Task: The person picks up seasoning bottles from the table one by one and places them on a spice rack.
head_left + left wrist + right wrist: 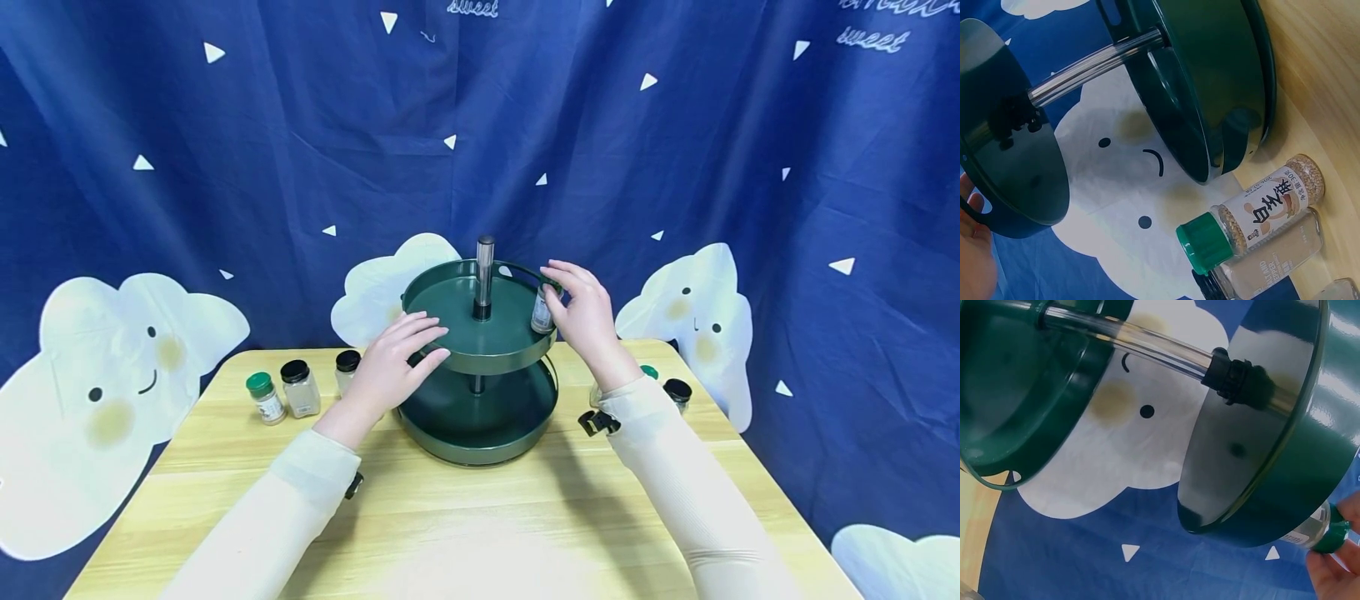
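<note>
A dark green two-tier round rack, with an upper tray (450, 312) and a lower tray (480, 454), stands on the table around a metal post (484, 275). My right hand (588, 312) pinches the green cap of a small spice jar (542, 315) at the upper tray's right side. In the right wrist view the fingers hold that cap (1335, 531); the tray wall hides the jar's lower part. My left hand (390, 358) lies at the upper tray's left rim, its fingers fairly straight over the edge, beside the oval cutout (982, 203).
Left of the rack stand a green-capped sesame jar (266, 400), a black-capped jar (302, 392) and another black-capped jar (347, 367) partly behind my hand. On the right, a black-lidded jar (678, 392) and a green cap (649, 372) show past my sleeve. A blue curtain (300, 167) hangs behind.
</note>
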Demonstrator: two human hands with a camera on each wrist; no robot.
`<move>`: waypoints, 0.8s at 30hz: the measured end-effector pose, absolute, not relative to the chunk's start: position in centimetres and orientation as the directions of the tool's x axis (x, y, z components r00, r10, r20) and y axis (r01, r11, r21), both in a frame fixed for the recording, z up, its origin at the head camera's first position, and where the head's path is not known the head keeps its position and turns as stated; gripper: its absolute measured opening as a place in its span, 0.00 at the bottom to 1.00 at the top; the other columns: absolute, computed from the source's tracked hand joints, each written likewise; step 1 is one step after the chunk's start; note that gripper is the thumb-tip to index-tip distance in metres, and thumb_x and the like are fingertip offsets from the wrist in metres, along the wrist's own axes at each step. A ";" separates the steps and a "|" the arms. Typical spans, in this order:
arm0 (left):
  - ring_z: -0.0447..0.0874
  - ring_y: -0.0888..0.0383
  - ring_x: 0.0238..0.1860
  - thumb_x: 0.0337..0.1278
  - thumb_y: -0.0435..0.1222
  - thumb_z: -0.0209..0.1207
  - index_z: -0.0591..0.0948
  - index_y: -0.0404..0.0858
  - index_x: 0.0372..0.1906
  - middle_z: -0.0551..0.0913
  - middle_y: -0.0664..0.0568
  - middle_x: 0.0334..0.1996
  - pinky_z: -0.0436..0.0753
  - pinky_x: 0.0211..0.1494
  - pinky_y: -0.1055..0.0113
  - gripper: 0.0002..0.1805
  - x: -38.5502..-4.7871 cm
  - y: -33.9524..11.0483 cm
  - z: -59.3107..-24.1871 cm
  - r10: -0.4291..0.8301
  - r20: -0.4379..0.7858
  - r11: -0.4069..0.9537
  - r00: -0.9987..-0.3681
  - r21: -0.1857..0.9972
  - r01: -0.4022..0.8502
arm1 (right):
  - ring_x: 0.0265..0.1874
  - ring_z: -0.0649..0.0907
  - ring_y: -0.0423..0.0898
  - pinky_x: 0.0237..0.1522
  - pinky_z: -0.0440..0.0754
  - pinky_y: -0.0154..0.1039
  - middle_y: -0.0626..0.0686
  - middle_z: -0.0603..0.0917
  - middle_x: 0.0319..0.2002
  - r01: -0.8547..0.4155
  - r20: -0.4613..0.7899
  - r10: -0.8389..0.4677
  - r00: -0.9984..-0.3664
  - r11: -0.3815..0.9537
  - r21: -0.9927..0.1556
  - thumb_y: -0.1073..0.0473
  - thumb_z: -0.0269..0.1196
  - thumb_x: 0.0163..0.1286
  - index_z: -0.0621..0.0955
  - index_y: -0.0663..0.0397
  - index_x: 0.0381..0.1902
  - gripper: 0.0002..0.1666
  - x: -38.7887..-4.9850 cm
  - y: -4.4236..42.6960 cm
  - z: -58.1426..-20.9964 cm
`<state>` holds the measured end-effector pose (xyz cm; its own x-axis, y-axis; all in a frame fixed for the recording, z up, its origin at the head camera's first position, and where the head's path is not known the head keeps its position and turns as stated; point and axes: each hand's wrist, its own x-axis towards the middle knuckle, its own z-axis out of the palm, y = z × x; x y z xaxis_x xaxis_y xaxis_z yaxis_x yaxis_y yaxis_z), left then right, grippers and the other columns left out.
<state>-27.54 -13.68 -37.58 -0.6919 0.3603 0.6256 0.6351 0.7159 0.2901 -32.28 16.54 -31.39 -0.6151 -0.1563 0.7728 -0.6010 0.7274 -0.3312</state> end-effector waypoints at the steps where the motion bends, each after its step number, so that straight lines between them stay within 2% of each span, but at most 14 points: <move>1: 0.67 0.52 0.72 0.68 0.52 0.60 0.82 0.46 0.62 0.78 0.51 0.65 0.60 0.77 0.52 0.24 -27.5 -13.7 -37.6 0.360 0.624 0.716 -0.693 0.291 0.634 | 0.59 0.80 0.56 0.53 0.80 0.52 0.57 0.83 0.58 -0.599 0.771 -0.157 -0.617 0.729 -0.332 0.64 0.65 0.69 0.86 0.58 0.54 0.16 -32.3 16.5 -31.4; 9: 0.66 0.52 0.72 0.68 0.53 0.59 0.82 0.46 0.62 0.78 0.51 0.65 0.60 0.77 0.52 0.24 -27.5 -13.7 -37.5 0.359 0.623 0.718 -0.695 0.292 0.632 | 0.61 0.78 0.56 0.62 0.76 0.53 0.57 0.83 0.58 -0.591 0.766 -0.146 -0.627 0.729 -0.344 0.63 0.64 0.70 0.85 0.58 0.55 0.17 -32.0 16.6 -31.3; 24: 0.67 0.51 0.72 0.67 0.52 0.60 0.82 0.45 0.62 0.78 0.51 0.65 0.60 0.77 0.52 0.24 -27.6 -13.7 -37.6 0.363 0.631 0.713 -0.685 0.285 0.640 | 0.60 0.79 0.56 0.61 0.77 0.54 0.56 0.84 0.56 -0.620 0.789 -0.134 -0.600 0.701 -0.352 0.63 0.65 0.70 0.86 0.58 0.53 0.15 -31.4 16.9 -31.1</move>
<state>-27.65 -13.68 -37.62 -0.6854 0.3628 0.6314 0.6402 0.7134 0.2850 -31.37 16.88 -31.06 -0.5997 -0.1339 0.7890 -0.6201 0.7010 -0.3523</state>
